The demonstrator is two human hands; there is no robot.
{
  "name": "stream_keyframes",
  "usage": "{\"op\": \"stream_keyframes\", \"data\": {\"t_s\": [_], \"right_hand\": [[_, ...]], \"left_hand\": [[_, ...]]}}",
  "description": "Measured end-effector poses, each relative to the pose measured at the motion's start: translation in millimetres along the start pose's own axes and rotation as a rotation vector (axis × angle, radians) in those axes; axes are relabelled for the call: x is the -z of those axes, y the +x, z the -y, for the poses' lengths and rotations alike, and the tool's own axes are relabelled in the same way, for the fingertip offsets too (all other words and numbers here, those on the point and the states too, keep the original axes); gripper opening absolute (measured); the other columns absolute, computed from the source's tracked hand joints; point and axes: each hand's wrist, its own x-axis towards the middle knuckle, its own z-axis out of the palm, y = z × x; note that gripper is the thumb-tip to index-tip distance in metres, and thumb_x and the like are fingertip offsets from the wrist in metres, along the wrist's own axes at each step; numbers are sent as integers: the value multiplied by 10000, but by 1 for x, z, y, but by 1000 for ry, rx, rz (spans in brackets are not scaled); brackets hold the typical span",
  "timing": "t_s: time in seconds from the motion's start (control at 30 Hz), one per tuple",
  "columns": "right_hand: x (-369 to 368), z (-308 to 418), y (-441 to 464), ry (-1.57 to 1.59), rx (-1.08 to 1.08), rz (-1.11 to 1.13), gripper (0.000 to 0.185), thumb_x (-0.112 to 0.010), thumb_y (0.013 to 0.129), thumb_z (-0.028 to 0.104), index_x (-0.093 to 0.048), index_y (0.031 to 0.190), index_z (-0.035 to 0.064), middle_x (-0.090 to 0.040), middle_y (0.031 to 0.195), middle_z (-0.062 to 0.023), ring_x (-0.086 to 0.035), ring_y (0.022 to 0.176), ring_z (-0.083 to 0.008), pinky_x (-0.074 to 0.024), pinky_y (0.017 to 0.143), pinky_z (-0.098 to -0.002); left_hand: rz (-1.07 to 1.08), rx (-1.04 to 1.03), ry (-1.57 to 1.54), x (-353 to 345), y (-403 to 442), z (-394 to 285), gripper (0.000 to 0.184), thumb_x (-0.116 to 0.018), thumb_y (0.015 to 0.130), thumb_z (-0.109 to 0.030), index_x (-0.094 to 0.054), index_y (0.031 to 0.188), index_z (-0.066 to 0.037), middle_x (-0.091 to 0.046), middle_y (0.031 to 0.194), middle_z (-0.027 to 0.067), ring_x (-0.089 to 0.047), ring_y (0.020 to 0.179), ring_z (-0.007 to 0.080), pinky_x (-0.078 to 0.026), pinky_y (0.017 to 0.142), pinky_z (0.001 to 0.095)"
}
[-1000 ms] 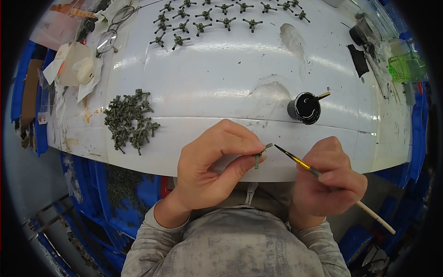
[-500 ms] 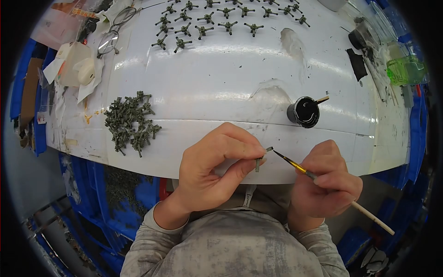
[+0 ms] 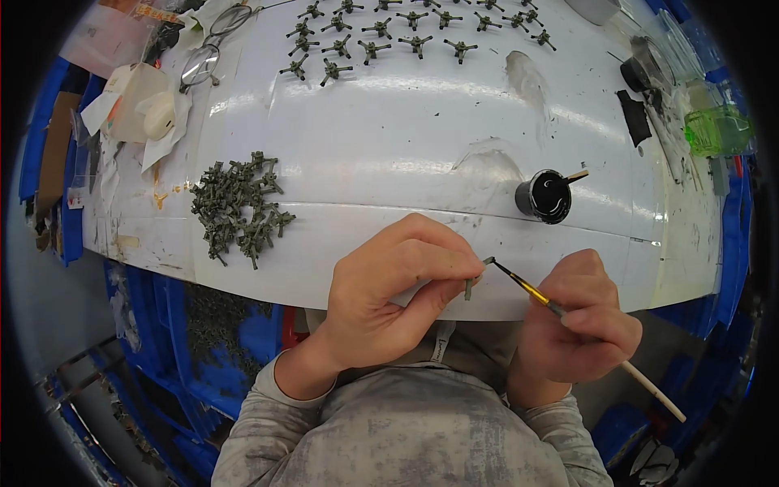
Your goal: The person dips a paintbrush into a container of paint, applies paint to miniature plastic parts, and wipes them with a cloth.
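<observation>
Between thumb and fingertips, my left hand [image 3: 406, 296] pinches a small grey-green part [image 3: 468, 288], mostly hidden by the fingers. My right hand [image 3: 580, 316] is closed round a thin paintbrush [image 3: 531, 290] with a gold ferrule and a pale handle. The brush's dark tip is at the end of the part's upper arm. Beyond the hands stands a small cup of black paint [image 3: 549, 197], with a stick leaning in it. To the left lies a pile of similar grey-green parts [image 3: 239, 207].
Several parts with black tips [image 3: 415, 46] stand in rows at the far side of the white table [image 3: 365, 146]. Glasses [image 3: 200, 65] and crumpled paper lie far left. A green bottle [image 3: 718, 131] is at right. Blue bins [image 3: 260, 337] sit below the table's left edge.
The brush tip has come up against the part's arm, where a small gap showed before. The view has shifted slightly, and both hands keep their grips.
</observation>
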Motion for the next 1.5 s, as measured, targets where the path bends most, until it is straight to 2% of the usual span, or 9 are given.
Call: {"op": "stream_keyframes", "data": {"t_s": [0.23, 0.4, 0.7, 1.07, 1.2, 1.4, 1.5], "right_hand": [[-1, -1, -1, -8, 17, -22, 341, -215, 985, 352, -417, 810, 139, -562, 637, -70, -361, 491, -132, -338, 545, -277], [-1, 0, -1, -18, 12, -5, 344, -216, 984, 349, -410, 798, 135, -555, 620, -69, -357, 488, -130, -335, 544, -278], [-4, -1, -1, -24, 30, -41, 354, -217, 984, 370, -393, 781, 139, -544, 595, -61, -351, 485, -126, -317, 531, -275], [-5, 1, -2, -31, 22, -36, 375, -211, 983, 400, -389, 778, 141, -545, 579, -60, -338, 486, -126, -317, 524, -276], [-4, 0, -3, -60, 23, -23, 372, -211, 982, 399, -388, 781, 142, -548, 578, -64, -327, 490, -129, -316, 520, -275], [-4, 1, -3, -72, 23, -13, 370, -212, 982, 397, -388, 780, 142, -546, 576, -65, -320, 494, -131, -313, 517, -275], [-4, 1, -3, -69, 22, -19, 367, -214, 982, 391, -389, 777, 142, -546, 575, -66, -320, 496, -130, -312, 517, -275]], "left_hand": [[-9, 2, 15, 0, -1, -1, 298, -560, 689, 174, -639, 905, -15, -592, 902, 81, -480, 644, 117, -383, 548, 205], [55, -31, 125, 4, -1, -1, 285, -565, 696, 181, -628, 894, -13, -585, 919, 152, -550, 685, 148, -473, 596, 205], [64, -37, 187, 3, 0, -3, 277, -581, 689, 176, -649, 867, -25, -603, 934, 147, -514, 651, 126, -415, 559, 192], [50, -50, 179, 3, -1, -1, 282, -592, 683, 172, -650, 874, -27, -612, 921, 137, -502, 645, 120, -405, 554, 191], [44, -72, 147, 1, -2, 1, 308, -558, 678, 166, -649, 910, -16, -594, 913, 76, -454, 622, 113, -356, 532, 209], [47, -84, 151, 1, -1, 2, 308, -558, 680, 164, -647, 914, -16, -593, 910, 77, -448, 615, 110, -352, 530, 209], [56, -62, 169, 3, -1, 0, 290, -585, 681, 172, -650, 884, -25, -607, 914, 122, -484, 628, 115, -389, 540, 193]]}}
